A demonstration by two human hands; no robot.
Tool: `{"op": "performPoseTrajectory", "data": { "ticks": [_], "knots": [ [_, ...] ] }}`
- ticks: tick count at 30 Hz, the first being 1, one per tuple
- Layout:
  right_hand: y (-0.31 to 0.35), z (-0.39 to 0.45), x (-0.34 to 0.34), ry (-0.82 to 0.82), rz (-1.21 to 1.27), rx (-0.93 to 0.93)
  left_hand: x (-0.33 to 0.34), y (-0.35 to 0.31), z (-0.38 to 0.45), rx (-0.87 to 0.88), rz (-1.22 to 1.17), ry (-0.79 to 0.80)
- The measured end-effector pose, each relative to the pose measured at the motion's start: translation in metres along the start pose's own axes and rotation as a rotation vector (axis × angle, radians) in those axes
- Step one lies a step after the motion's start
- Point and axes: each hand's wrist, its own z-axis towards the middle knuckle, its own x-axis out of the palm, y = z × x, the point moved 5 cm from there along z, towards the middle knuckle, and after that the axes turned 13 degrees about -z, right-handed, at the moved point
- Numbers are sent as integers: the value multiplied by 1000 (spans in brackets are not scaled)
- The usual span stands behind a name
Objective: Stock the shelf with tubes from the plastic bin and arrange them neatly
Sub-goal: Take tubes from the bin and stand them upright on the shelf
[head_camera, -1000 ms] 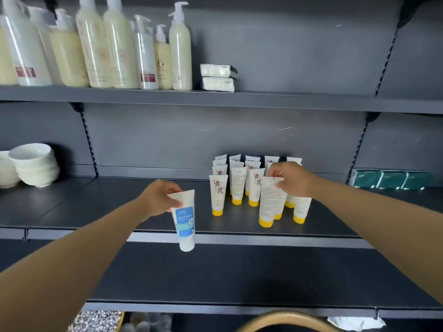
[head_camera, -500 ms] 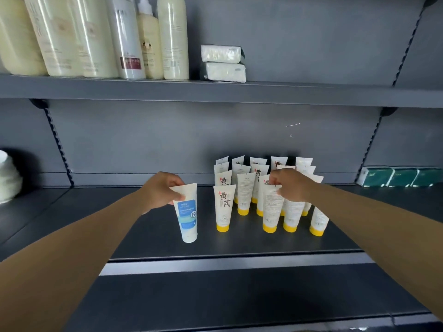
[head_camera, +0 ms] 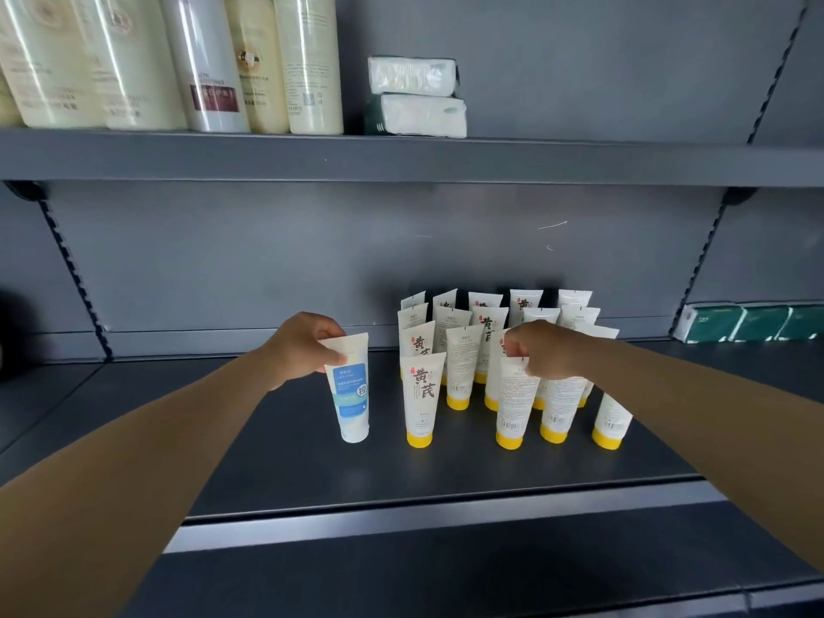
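since a second ago both tubes have come down onto the dark grey metal shelf [head_camera: 312, 475]. block of white yellow-capped tubes [head_camera: 459, 363] stands mid-shelf. left hand [head_camera: 303, 345] pinches top of white blue-labelled tube [head_camera: 352, 390], cap down, just left of block. right hand [head_camera: 541, 350] curled on crimp of front-row yellow-capped tube [head_camera: 515, 399]. advice: square both to front row, labels forward, release gently.

Large brown characters 黄芪 run down the front of the nearest yellow-capped tube [head_camera: 419, 396], and show in part on tubes behind it. The blue-labelled tube [head_camera: 350, 390] carries white print and a circled character, too small to read. The bottle [head_camera: 213, 69] labels are blurred.
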Motion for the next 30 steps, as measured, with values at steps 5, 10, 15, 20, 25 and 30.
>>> {"op": "performPoseTrajectory", "data": {
  "ticks": [5,10,15,20,25,30],
  "knots": [
    [-2,1,-12,10,25,-52,5,-2,13,7,10,11],
    [-2,1,-16,3,72,-81,6,-4,24,14,22,12],
    [-4,1,-19,8,105,-90,7,-2,42,42,43,-9],
    [-11,2,-21,8,154,-100,8,1,80,81,90,-58],
    [-17,4,-20,27,160,-108,10,4,122,116,76,-59],
    [-23,4,-18,34,184,-95,13,12,147,102,76,-52]
  ]
}}
